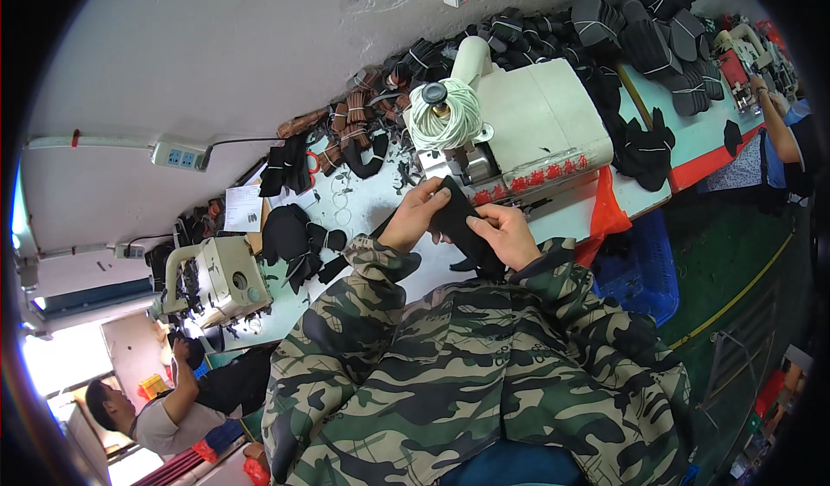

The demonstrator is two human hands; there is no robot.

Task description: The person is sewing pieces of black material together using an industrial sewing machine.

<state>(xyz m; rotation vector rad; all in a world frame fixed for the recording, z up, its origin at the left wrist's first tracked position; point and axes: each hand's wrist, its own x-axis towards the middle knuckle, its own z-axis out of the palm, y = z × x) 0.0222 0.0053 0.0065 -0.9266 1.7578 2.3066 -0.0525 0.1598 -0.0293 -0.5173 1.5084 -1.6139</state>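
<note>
A strip of black fabric (464, 231) is stretched between my two hands, just in front of a cream industrial sewing machine (540, 110). My left hand (415, 218) pinches its upper left edge. On the other side, my right hand (507, 237) grips it with the thumb on top. The fabric's lower end hangs toward my camouflage jacket (467, 339). A coil of white cord (445, 118) sits on the machine's head, close above my left hand. Whether the fabric touches the machine cannot be made out.
Bundled black pieces (290, 239) and brown bundles (353, 114) lie on the white table. Stacked grey-black pads (648, 45) stand at the far right. A blue crate (640, 270) is below the table. Co-workers sit at another machine (220, 283) on the left and at the far right.
</note>
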